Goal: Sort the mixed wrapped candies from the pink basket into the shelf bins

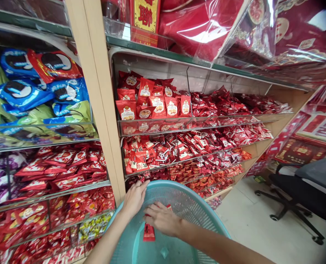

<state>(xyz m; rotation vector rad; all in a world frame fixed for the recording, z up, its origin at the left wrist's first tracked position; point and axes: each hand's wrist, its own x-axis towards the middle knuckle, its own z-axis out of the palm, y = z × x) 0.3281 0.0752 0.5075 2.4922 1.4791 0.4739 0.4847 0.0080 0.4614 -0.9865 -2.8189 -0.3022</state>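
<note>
My left hand is at the left rim of a turquoise mesh basket, fingers close together and reaching toward the shelf. A bit of red shows at its fingertips, too small to name. Inside the basket, my right hand is curled over a small red packet, whose lower end sticks out below the fingers. More red shows just past the knuckles, mostly hidden by the hand. Right ahead, red candy packets with black and white print fill a shelf compartment.
Red biscuit packets stand on the shelf above. Blue bags and red packets fill shelves left of a wooden post. Clear ledges front the shelves. A black office chair stands on the floor at right.
</note>
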